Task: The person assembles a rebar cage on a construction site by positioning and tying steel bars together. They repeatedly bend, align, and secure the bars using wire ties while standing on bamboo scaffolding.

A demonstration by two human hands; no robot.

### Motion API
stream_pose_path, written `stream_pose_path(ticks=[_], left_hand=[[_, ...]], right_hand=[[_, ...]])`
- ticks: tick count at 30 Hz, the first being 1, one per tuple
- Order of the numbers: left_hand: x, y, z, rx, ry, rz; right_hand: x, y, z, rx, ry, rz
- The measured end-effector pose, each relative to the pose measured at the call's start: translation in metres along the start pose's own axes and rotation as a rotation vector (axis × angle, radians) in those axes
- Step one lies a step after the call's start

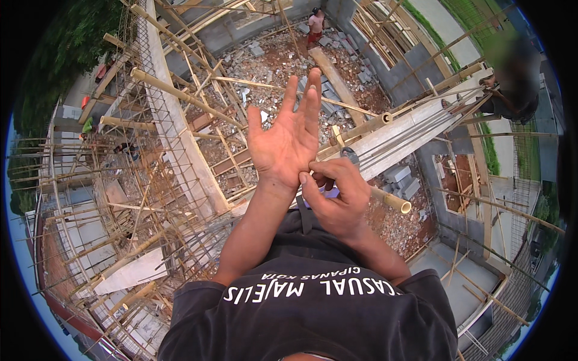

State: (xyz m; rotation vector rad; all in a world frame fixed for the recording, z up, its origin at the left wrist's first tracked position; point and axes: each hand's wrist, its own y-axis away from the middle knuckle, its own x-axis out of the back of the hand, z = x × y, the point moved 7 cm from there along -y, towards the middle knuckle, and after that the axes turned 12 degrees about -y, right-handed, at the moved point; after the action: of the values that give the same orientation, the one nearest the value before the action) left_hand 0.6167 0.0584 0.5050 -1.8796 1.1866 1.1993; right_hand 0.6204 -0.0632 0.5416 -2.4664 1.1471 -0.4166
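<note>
My left hand [285,141] is held up in the middle of the view, palm facing me, with its fingers stretched out and spread. It holds nothing. My right hand [343,195] is beside it, thumb and forefinger pinched together at the heel of the left palm, near the wrist. Whatever sits between those fingertips, if anything, is too small to make out. The other right fingers are curled in. Just beyond the right hand lies a tool with a yellowish handle [338,135] and a dark end, its kind unclear.
A pale board beam with long steel bars [415,129] runs to the right, where a co-worker [512,90] is close by. Bamboo poles [180,93] and rebar cages [165,129] stand left. Rubble [265,60] covers the ground far below, where another person [315,25] stands.
</note>
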Motion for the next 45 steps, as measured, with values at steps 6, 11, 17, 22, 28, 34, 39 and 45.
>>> stream_pose_path(ticks=[6, 11, 17, 22, 28, 34, 39, 45], left_hand=[[0.011, -0.002, 0.006, -0.030, -0.028, 0.038], [0.027, -0.002, 0.010, -0.002, -0.195, 0.022], [0.027, 0.032, 0.053, -0.077, -1.980, 0.099], [0.063, 0.093, 0.138, -0.056, -2.050, 0.630], [0.134, 0.099, 0.185, 0.160, -2.084, 0.957], [0.227, -0.008, 0.111, 0.447, -2.156, 0.677], [0.332, -0.111, 0.015, 0.659, -2.343, 0.279], [0.397, -0.188, -0.074, 0.682, -2.486, -0.051]], right_hand=[[0.000, -0.001, 0.006, 0.017, 0.029, -0.009], [0.004, 0.006, 0.023, -0.054, 0.039, -0.060], [0.058, 0.031, 0.058, -0.448, -0.093, -0.293], [0.205, 0.076, 0.140, -0.566, 0.028, 0.470], [0.358, 0.124, 0.311, -0.870, 0.152, 0.865], [0.414, 0.114, 0.462, -1.074, 0.116, 0.892], [0.474, 0.131, 0.581, -1.123, 0.110, 1.125], [0.475, 0.130, 0.661, -1.179, -0.166, 1.273]])
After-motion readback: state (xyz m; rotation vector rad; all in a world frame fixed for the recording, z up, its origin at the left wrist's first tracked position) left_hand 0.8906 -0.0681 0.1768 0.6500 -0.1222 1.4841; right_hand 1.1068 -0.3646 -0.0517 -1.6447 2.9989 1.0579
